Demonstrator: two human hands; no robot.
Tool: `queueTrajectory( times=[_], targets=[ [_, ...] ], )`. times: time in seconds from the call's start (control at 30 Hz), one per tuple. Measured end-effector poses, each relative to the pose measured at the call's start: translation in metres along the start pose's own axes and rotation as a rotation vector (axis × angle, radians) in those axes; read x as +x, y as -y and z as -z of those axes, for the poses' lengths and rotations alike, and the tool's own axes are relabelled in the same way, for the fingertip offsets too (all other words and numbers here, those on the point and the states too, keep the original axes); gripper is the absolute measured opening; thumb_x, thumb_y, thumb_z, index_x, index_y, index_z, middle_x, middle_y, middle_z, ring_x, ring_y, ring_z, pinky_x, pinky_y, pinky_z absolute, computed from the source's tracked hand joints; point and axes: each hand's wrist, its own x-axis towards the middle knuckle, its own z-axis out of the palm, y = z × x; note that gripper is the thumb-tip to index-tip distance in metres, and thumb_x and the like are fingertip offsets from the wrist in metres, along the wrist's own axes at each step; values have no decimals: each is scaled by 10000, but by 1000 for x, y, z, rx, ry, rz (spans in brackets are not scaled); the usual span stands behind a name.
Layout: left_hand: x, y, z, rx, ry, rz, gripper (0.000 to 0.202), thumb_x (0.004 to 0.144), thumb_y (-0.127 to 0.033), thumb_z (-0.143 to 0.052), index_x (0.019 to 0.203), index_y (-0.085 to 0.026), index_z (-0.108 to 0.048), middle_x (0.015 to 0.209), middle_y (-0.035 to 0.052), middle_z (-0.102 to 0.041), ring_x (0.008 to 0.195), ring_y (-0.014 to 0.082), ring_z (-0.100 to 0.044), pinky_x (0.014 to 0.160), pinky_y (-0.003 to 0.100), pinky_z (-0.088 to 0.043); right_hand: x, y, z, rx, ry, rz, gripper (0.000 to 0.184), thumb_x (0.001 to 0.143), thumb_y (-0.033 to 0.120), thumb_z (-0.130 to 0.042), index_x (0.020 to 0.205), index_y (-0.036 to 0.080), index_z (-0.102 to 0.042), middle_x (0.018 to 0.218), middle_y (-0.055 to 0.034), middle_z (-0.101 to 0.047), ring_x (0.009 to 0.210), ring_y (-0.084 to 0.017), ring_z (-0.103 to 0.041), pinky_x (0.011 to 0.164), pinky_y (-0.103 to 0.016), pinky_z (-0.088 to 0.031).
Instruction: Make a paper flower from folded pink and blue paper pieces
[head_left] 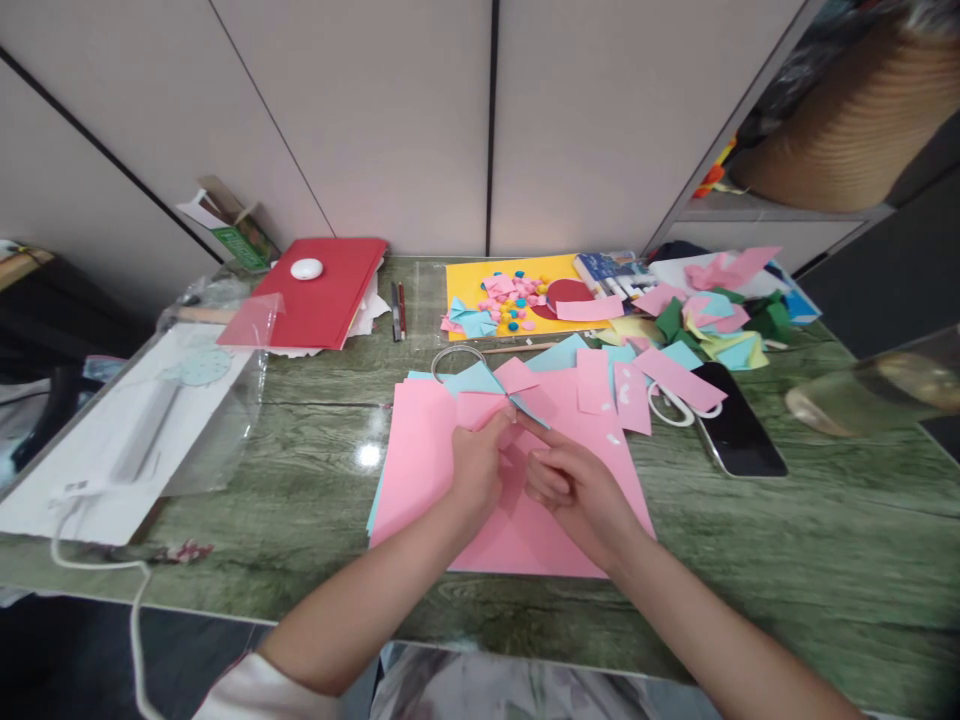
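Item: folded pink-and-blue paper piece [495,392]. My left hand [474,468] and right hand [577,488] both pinch it closed-fingered, over pink sheet [420,450] on tabletop [300,480].

Red folder [330,300] left, pens [397,310] beside it, black phone [739,430] right.

text: none legible | green box [238,240] label — perhaps print, blurred

Even indoor light, glare spot on table [368,455], wide-angle bending, blurred edges
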Motion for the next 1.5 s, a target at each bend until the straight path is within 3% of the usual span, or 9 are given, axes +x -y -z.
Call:
queueTrajectory(
  times=[0.17,0.33,0.5,0.67,0.83,1.0,1.23,1.33,1.5],
  targets=[
    [1,-2,-2,-12,-22,-2,206,598,-301,-710,592,-133,-590,509,-45,-521,458,68,-440,480,212,-338,-2,4,0,-75,-28,-11,423,775,161,-459,1197,179,-476,452,106,-224,440,-69,-128,458,-253,-114],
    [5,-14,-2,-156,-1,-98,168,605,-259,-702,676,-130,-621,632,-7,-611,613,115,-570,628,246,-426,3,-2,8,-114,-95,-100,503,752,188,-481,1248,194,-397,468,112,-237,441,-66,-136,453,-245,-100],
    [5,-19,-5,-191,127,-41,243,614,-260,-712,811,-135,-643,797,45,-670,755,162,-613,739,288,-445,4,-6,9,-252,-76,12,340,763,236,-529,1100,212,-486,480,107,-232,458,-67,-164,461,-246,-121],
    [1,-16,-5,-164,230,81,191,607,-255,-731,658,-111,-615,658,32,-633,615,122,-570,637,251,-437,9,-7,11,-297,-160,149,179,757,310,-588,879,187,-541,500,92,-269,468,-71,-189,464,-257,-129],
    [-3,-13,-1,-50,148,64,218,583,-250,-743,578,-130,-562,507,-31,-535,444,71,-452,465,215,-345,15,-14,11,-159,-202,171,254,718,329,-654,642,195,-452,506,82,-272,477,-77,-211,472,-260,-162],
    [-9,-15,-4,-52,264,92,169,619,-247,-704,705,-130,-617,576,7,-606,456,108,-510,492,246,-391,16,-23,10,-26,-237,174,249,703,306,-677,633,189,-468,527,64,-341,514,-84,-290,508,-250,-246],
    [-16,-11,-5,15,401,102,258,697,-288,-619,504,-120,-586,435,26,-541,403,126,-492,472,268,-399,19,-23,13,111,-279,191,193,651,269,-718,740,197,-562,615,61,-440,516,-62,-323,487,-221,-273],
    [-19,-9,-6,39,375,69,209,664,-276,-657,535,-122,-602,483,19,-560,461,129,-515,511,265,-413,20,-22,14,132,-314,212,174,643,263,-722,715,212,-572,641,57,-492,553,-76,-389,523,-227,-321],
    [-21,2,-6,98,166,47,252,586,-295,-738,577,-141,-538,531,-30,-520,505,96,-478,491,221,-355,21,-22,15,245,-307,174,116,666,257,-704,722,213,-613,712,38,-580,627,-96,-479,600,-247,-385]
  ],
)
